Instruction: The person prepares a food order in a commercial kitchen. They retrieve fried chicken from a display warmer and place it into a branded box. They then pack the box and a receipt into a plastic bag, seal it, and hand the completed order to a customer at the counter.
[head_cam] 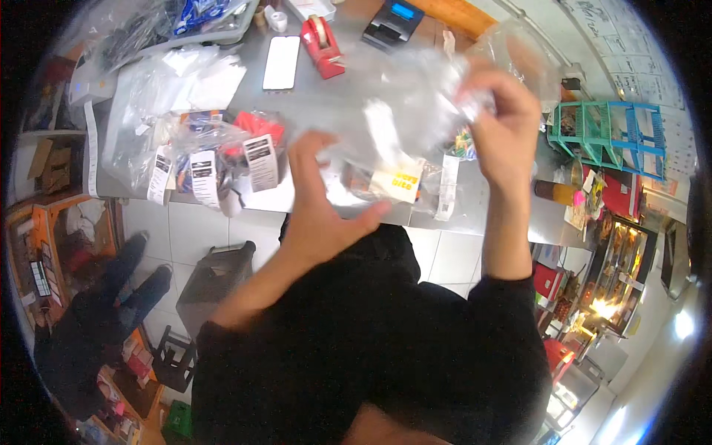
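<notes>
Pinched in the fingers of my right hand (503,119) is the gathered top of a transparent plastic bag (417,94), blurred by motion. A white paper slip (382,125) shows at the bag; whether it is inside or outside I cannot tell. My left hand (320,208) is held near the table edge with thumb and fingers spread and nothing in it. Just right of it lies a cream packet with yellow print (397,181), partly under plastic. Beside that packet, a printed paper strip (448,186) hangs from another bagged item.
Bagged goods with printed slips (203,178) lie along the table's left front. Farther back are a phone with a white screen (281,62), a red tape dispenser (324,47) and a black device (394,23). Green and blue baskets (606,136) stand right. Another person (94,328) is at lower left.
</notes>
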